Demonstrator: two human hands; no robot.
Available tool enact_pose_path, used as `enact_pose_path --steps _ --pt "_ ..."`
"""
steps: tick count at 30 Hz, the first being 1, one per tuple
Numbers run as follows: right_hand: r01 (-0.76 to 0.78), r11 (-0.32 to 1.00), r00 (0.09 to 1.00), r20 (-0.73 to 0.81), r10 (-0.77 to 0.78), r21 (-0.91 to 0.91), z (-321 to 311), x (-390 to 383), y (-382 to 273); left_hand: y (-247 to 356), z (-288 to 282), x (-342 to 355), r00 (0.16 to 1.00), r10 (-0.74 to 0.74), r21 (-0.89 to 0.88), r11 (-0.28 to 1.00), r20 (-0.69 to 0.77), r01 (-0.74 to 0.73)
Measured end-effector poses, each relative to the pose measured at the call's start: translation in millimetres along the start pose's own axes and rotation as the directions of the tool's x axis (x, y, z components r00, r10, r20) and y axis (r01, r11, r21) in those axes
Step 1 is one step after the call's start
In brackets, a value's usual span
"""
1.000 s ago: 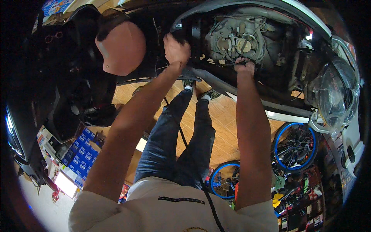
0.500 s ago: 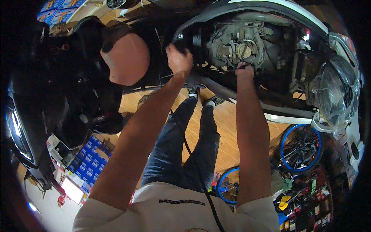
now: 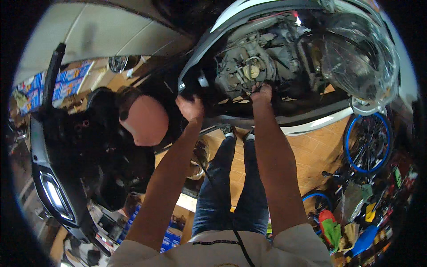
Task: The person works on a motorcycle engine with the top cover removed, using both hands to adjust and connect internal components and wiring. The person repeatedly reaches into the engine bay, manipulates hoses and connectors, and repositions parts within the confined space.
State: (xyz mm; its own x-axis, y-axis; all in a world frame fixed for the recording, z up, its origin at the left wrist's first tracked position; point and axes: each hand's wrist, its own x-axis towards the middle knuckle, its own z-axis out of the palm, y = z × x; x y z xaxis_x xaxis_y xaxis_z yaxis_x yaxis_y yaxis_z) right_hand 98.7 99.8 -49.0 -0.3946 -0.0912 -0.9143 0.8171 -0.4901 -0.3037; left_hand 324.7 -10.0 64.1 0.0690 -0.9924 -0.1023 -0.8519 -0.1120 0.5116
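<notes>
- Exposed engine of the scooter sits in an open bay, just beyond the right hand and off to the right of the left hand.
- Right hand's reaching in over the near side of the bay, fingers bunched together right by the engine. Can't tell what they're pinching, if anything; it's too dark and small down there.
- Round tan cap on the engine is just past those right fingertips. Can't say if they touch.
- Left hand is at the left end of the bay, fingers curled in by some dark parts. No clue if it's actually gripping something.
- Salmon-coloured panel is a bit left of the left hand, near but not touching.
- Clear plastic wrap covers the right end of the scooter, well apart from both hands.
- Blue-rimmed bike wheel stands lower right, below the plastic.
</notes>
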Motion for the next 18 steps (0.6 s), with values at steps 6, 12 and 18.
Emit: enact_pose_path --steps 6,12,18 --pt "0.034 0.999 0.968 -0.247 -0.038 -0.018 17.6 -7.5 13.1 -0.9 0.8 2.4 1.000 0.024 0.018 1.000 0.000 -0.024" --pt "-0.077 0.987 0.956 -0.291 0.033 -0.140 20.9 -9.2 6.1 -6.9 2.9 2.7 0.999 0.038 0.048 0.998 -0.009 -0.037" --pt "-0.164 0.986 0.953 -0.260 0.156 -0.008 11.8 16.1 11.1 -13.1 6.4 5.9 0.998 0.055 0.083 0.995 -0.006 -0.054"
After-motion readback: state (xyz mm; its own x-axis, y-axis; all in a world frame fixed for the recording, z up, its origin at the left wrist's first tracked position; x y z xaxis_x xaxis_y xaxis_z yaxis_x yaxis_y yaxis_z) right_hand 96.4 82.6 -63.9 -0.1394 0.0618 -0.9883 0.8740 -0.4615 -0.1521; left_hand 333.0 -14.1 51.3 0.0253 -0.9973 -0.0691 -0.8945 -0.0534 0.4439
